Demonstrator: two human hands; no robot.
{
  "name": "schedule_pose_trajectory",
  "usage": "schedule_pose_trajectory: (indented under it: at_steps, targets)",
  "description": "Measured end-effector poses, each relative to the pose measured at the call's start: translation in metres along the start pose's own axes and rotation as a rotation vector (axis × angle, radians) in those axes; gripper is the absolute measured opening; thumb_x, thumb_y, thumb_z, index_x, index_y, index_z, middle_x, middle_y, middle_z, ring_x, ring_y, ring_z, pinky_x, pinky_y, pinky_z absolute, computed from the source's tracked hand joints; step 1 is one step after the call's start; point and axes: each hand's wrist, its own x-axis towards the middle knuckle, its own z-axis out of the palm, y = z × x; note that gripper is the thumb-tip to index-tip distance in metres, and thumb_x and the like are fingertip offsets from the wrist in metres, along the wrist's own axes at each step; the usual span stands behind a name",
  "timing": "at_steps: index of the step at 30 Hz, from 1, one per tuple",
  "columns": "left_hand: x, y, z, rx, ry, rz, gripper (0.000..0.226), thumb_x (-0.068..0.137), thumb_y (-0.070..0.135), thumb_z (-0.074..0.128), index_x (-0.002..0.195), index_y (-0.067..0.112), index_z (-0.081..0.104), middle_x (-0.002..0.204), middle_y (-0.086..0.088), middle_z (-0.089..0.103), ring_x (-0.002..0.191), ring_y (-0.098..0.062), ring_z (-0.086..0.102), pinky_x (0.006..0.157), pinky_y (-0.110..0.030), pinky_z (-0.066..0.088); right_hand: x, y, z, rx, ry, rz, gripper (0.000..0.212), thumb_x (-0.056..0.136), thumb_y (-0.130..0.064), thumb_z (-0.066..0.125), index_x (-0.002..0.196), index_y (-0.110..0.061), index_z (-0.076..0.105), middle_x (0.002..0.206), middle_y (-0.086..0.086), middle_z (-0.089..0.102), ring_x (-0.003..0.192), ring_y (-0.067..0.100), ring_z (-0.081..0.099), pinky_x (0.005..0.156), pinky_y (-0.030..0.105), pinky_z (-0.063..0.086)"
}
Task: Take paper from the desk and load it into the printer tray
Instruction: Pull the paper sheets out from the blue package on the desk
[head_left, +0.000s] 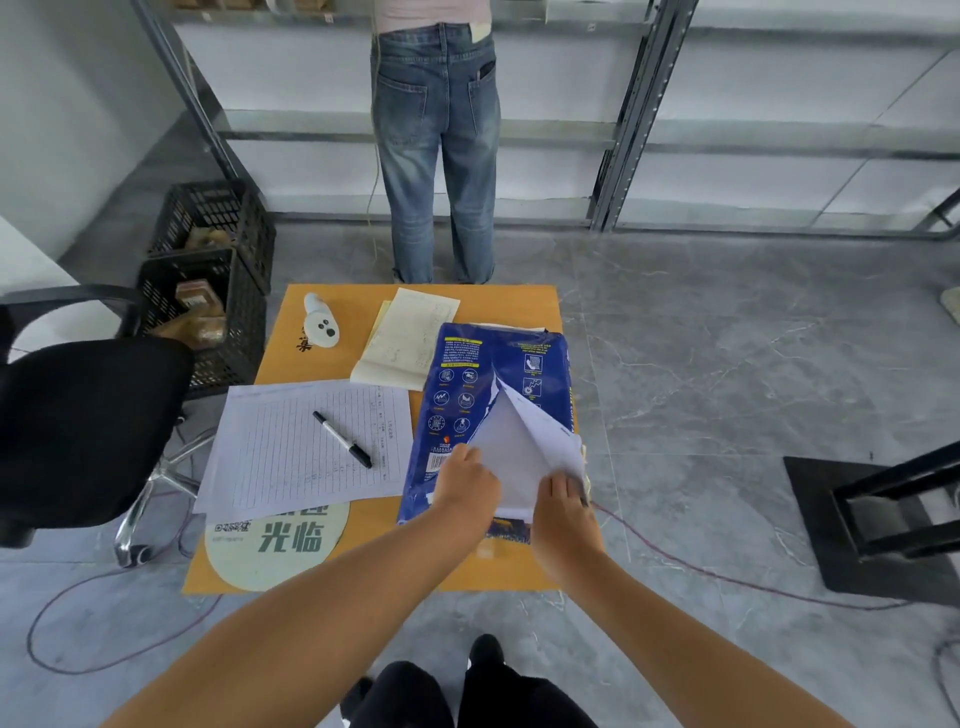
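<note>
The light was even, soft and daylight-bright, with only faint shadows under the desk (322, 577) and chair (78, 431). The centre was sharp; the wide lens bent the shelf posts (639, 104) and stretched the forearms at the edges

Both arms reach forward, left hand (465, 486) and right hand (563, 512) close together, fingers curled.

The pack (470, 405) has a shiny blue plastic-looking wrap, torn open. The paper (519, 447) inside is smooth, white and matt. The desk (291, 358) top is smooth and orange. The pen (342, 439) looks like black and white plastic. The floor (727, 364) is grey, stone-like and a bit glossy. The crates (218, 260) are black plastic mesh.
</note>
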Motion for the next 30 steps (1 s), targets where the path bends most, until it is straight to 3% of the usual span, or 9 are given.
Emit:
schedule_pose_trajectory:
  at_steps: [7,13,15,16,18,20,24,26,30]
  targets:
    - [-0.017,-0.051,0.031,-0.037,-0.024,-0.200,0.024,0.087,0.008,0.062,0.110,0.013,0.068,0.111,-0.005,0.067,0.118,-0.029,0.046,0.106,-0.039,0.031,0.010,0.011,-0.021,0.157,-0.124,0.109,0.036,0.093,-0.010,0.044,0.129,-0.009,0.043,0.130,0.016,0.050,0.119,0.034,0.051,0.087,0.039,0.049]
    - [-0.044,-0.053,0.064,-0.036,0.042,-0.146,0.029,0.090,0.009,0.057,0.119,0.014,0.062,0.120,-0.006,0.062,0.124,-0.030,0.043,0.107,-0.040,0.030,0.011,0.021,-0.013,0.480,-0.119,0.210,0.047,0.092,-0.013,0.041,0.139,-0.016,0.046,0.132,0.012,0.054,0.112,0.031,0.058,0.081,0.036,0.052]
    - [-0.048,-0.053,0.070,-0.136,0.042,-0.231,0.032,0.090,0.004,0.054,0.118,0.017,0.063,0.116,-0.002,0.062,0.119,-0.026,0.046,0.102,-0.036,0.032,0.015,0.023,-0.014,0.537,-0.097,0.243,0.035,0.093,-0.015,0.041,0.124,-0.015,0.058,0.118,0.009,0.062,0.100,0.027,0.061,0.072,0.030,0.045]
    - [-0.049,-0.053,0.071,-0.229,0.030,-0.292,0.035,0.090,0.003,0.053,0.118,0.020,0.064,0.114,-0.001,0.062,0.116,-0.025,0.048,0.099,-0.034,0.033,0.016,0.024,-0.017,0.545,-0.081,0.250,0.024,0.093,-0.015,0.040,0.103,-0.017,0.062,0.099,0.005,0.063,0.085,0.023,0.060,0.067,0.029,0.042]
    - [-0.048,-0.053,0.074,-0.415,0.035,-0.391,0.031,0.093,0.009,0.051,0.117,0.022,0.066,0.111,-0.002,0.063,0.111,-0.024,0.051,0.094,-0.033,0.035,0.019,0.025,-0.023,0.547,-0.022,0.282,0.028,0.091,-0.013,0.039,0.065,-0.020,0.045,0.069,0.000,0.049,0.062,0.018,0.048,0.056,0.028,0.037]
    - [-0.042,-0.051,0.076,-0.642,0.020,-0.500,0.027,0.095,0.017,0.049,0.111,0.015,0.070,0.106,-0.005,0.063,0.102,-0.024,0.056,0.086,-0.032,0.041,0.025,0.025,-0.026,0.611,-0.024,0.332,0.032,0.089,-0.010,0.039,0.058,-0.018,0.039,0.067,0.006,0.052,0.062,0.024,0.053,0.054,0.029,0.042]
    - [-0.035,-0.049,0.074,-1.297,-0.042,-0.794,0.023,0.086,0.010,0.051,0.094,-0.002,0.069,0.072,-0.007,0.059,0.056,-0.018,0.051,0.052,-0.028,0.040,0.035,0.030,-0.029,0.930,-0.080,0.542,0.013,0.080,-0.004,0.045,0.069,-0.006,0.052,0.082,0.021,0.063,0.072,0.033,0.064,0.061,0.039,0.054]
    - [-0.034,-0.050,0.075,-1.515,-0.023,-0.923,0.020,0.086,0.009,0.055,0.099,-0.002,0.067,0.076,-0.010,0.064,0.058,-0.021,0.053,0.050,-0.028,0.041,0.033,0.034,-0.029,1.103,-0.095,0.625,0.010,0.081,-0.001,0.050,0.084,-0.003,0.059,0.090,0.023,0.069,0.078,0.035,0.069,0.068,0.042,0.062]
    - [-0.032,-0.054,0.076,-1.757,-0.030,-1.049,0.026,0.081,0.002,0.062,0.105,-0.006,0.066,0.080,-0.013,0.061,0.064,-0.022,0.051,0.053,-0.028,0.039,0.029,0.044,-0.029,1.413,-0.135,0.683,0.025,0.087,0.009,0.047,0.108,0.008,0.060,0.081,0.018,0.065,0.069,0.027,0.065,0.057,0.030,0.060]
